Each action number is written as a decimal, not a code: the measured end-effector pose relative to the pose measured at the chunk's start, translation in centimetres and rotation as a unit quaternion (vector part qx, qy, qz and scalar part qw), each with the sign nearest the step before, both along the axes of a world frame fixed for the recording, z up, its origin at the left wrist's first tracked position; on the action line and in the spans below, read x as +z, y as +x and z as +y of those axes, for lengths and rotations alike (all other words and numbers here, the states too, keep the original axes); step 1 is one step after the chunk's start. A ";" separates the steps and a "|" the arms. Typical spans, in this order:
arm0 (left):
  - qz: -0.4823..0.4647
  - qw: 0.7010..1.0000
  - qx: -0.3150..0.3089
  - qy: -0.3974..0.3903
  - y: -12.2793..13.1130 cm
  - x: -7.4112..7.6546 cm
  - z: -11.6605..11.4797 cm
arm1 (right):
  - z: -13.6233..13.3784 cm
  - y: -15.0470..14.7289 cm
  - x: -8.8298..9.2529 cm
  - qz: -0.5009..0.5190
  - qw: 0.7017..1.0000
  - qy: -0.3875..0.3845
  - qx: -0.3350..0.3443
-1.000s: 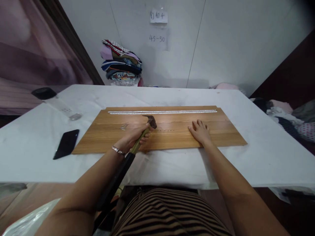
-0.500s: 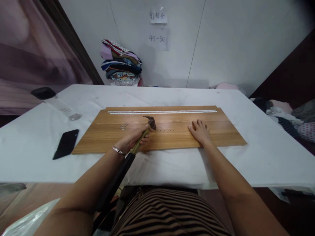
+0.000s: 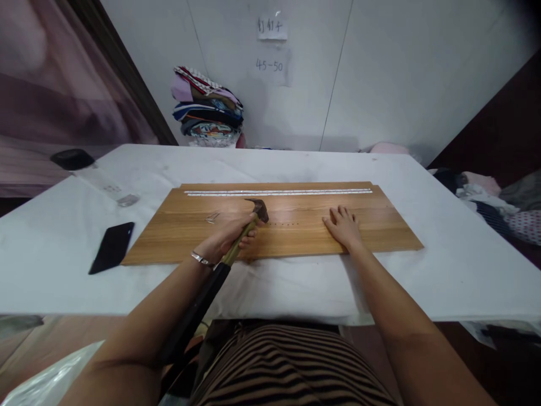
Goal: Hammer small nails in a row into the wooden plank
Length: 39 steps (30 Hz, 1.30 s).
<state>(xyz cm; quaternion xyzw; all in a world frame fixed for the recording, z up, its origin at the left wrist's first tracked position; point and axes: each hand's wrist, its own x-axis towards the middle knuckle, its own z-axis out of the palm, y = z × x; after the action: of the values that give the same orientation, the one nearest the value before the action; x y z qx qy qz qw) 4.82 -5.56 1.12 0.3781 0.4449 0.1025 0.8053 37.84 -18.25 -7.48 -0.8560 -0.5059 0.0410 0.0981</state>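
A long wooden board (image 3: 380, 225) lies on a white-covered table (image 3: 443, 270). My left hand (image 3: 230, 234) is closed round the handle of a claw hammer (image 3: 257, 210), close under its dark head, which rests on the board. A short row of small nails (image 3: 285, 224) stands in the board just right of the hammer head. My right hand (image 3: 344, 225) lies flat on the board with fingers stretched out, holding nothing. Several loose nails (image 3: 212, 217) lie on the board left of my left hand. A metal ruler (image 3: 279, 193) runs along the board's far edge.
A black phone (image 3: 112, 255) lies on the cloth left of the board. Farther back on the left are a clear bottle lying down (image 3: 110, 189) and a dark object (image 3: 71, 159). Folded clothes (image 3: 207, 110) are stacked against the wall. More fabric lies at the right.
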 end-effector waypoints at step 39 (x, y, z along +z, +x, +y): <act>0.002 1.000 0.000 0.008 0.0 -0.1 -0.1 | 0.1 -0.2 0.1 0.010 1.000 -0.008 -0.012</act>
<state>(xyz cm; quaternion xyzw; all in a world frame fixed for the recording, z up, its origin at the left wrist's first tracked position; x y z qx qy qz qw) 4.80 -5.68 1.07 0.3851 0.4458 0.1051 0.8012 37.64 -18.17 -7.38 -0.8623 -0.4943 0.0525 0.0965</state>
